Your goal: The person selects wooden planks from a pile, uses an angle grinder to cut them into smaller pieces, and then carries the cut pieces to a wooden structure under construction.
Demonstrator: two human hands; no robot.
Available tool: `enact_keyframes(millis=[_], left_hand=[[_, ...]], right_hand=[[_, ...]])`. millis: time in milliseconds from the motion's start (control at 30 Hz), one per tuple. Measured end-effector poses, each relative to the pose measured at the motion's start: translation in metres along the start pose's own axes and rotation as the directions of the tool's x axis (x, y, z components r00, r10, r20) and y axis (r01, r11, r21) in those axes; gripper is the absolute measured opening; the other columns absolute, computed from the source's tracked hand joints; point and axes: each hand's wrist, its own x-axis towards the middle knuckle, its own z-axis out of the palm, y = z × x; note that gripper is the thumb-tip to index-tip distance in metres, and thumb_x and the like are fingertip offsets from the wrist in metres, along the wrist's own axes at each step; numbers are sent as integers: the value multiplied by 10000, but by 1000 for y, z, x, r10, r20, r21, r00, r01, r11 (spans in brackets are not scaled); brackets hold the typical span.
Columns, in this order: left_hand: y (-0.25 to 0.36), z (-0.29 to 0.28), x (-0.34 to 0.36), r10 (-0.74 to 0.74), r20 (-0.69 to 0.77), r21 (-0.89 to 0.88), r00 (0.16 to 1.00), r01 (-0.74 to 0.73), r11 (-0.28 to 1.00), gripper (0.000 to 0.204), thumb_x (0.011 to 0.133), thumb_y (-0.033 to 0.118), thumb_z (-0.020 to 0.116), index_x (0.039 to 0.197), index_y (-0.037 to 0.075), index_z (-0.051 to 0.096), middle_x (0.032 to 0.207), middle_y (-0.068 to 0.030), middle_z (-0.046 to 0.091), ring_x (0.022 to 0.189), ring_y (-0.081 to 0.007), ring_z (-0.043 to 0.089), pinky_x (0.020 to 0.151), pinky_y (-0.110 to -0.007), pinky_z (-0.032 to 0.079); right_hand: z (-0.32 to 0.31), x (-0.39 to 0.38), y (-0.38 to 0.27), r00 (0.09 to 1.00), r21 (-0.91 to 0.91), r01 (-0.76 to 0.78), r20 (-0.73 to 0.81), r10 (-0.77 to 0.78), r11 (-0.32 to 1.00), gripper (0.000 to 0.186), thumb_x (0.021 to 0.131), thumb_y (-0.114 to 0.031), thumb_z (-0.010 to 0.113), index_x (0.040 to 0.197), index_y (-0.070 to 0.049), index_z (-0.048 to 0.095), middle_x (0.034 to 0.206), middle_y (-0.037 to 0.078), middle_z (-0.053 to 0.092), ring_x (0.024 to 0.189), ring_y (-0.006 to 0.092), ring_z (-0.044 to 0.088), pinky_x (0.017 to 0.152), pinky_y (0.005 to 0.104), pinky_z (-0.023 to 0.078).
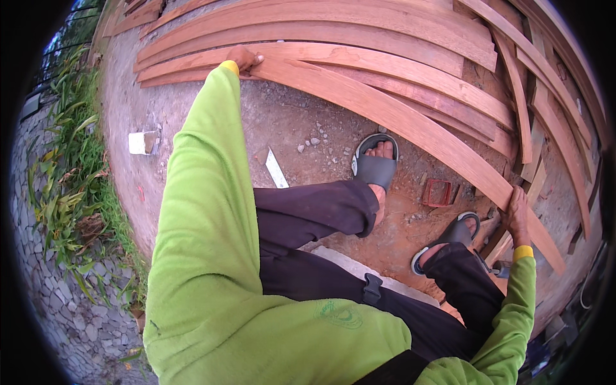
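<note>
A long reddish wooden plank (378, 115) runs diagonally from upper left to lower right in front of me. My left hand (245, 59) grips it near the upper left, where it lies against other planks. My right hand (517, 212) is closed on the same plank toward its lower right end. More long planks (308, 19) lie side by side beyond it. My grey sandalled feet are under and beside the plank.
Loose boards (564, 147) are piled at the right. A red metal frame (438, 193), a white block (144, 142) and a white strip (276, 168) lie on the dirty ground. Plants (70, 186) and stone paving (64, 321) border the left.
</note>
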Motion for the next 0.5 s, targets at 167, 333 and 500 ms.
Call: enact_keyframes(millis=[167, 333, 500], left_hand=[[10, 3, -1, 1, -7, 76, 1000, 0, 997, 352, 821, 233, 763, 937, -90, 684, 807, -162, 682, 654, -245, 655, 553, -357, 557], [-12, 3, 21, -8, -18, 107, 1000, 9, 994, 456, 792, 334, 784, 892, -96, 665, 757, -180, 683, 544, -258, 663, 494, -343, 554], [-19, 5, 28, 27, -39, 48, 999, -25, 999, 488, 786, 349, 788, 894, -110, 664, 715, -170, 677, 543, -258, 656, 499, -344, 548]], right_hand=[[0, -2, 2, 1000, 1, -5, -19, 5, 1000, 761, 629, -16, 758, 1283, 31, 372, 1231, 251, 463, 1174, 442, 434, 1026, 476, 353], [0, 1, -2, 1000, 13, -4, 13, 4, 1000, 765, 628, -21, 762, 1283, 33, 370, 1228, 253, 465, 1165, 446, 436, 1017, 479, 359], [2, 0, 1, 1000, 2, 2, -25, -2, 1000, 786, 597, -25, 800, 1259, 5, 379, 1192, 236, 471, 1139, 446, 445, 996, 472, 378]])
